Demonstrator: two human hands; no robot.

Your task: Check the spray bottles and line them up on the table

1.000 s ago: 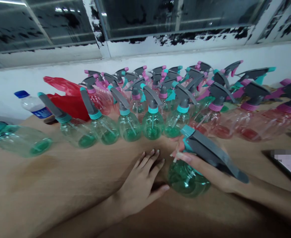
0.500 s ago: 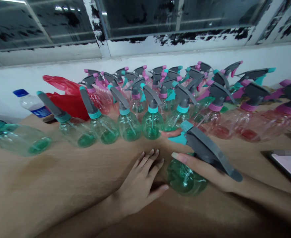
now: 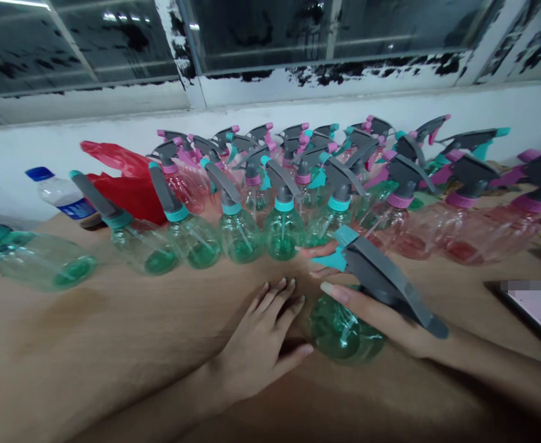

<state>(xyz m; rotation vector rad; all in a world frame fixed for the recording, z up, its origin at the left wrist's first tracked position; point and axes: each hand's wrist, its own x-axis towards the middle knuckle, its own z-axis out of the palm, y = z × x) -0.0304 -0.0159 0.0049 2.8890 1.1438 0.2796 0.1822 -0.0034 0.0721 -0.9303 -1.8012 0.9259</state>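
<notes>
My right hand (image 3: pixel 381 317) is wrapped round the neck of a green spray bottle (image 3: pixel 344 329) with a grey and teal trigger head. Its thumb lies across the near side, and fingertips show beyond the teal trigger. The bottle stands on the table, nozzle pointing away to the left. Just left of it, my left hand (image 3: pixel 263 344) rests palm down on the wood, fingers stretched out and holding nothing. Beyond both hands runs a front row of spray bottles, including a green one (image 3: pixel 284 231) and a pink one (image 3: pixel 418 237).
Several more spray bottles crowd the back by the white wall. On the left are a red plastic bag (image 3: pixel 127 191), a blue-capped drink bottle (image 3: pixel 67 197) and a green spray bottle (image 3: pixel 39 258). A phone (image 3: pixel 533 314) lies at the right on the wooden table (image 3: pixel 113 332).
Behind the trigger, the fingers of my right hand have spread slightly, so a second finger now shows below the first. My left hand has stayed put.
</notes>
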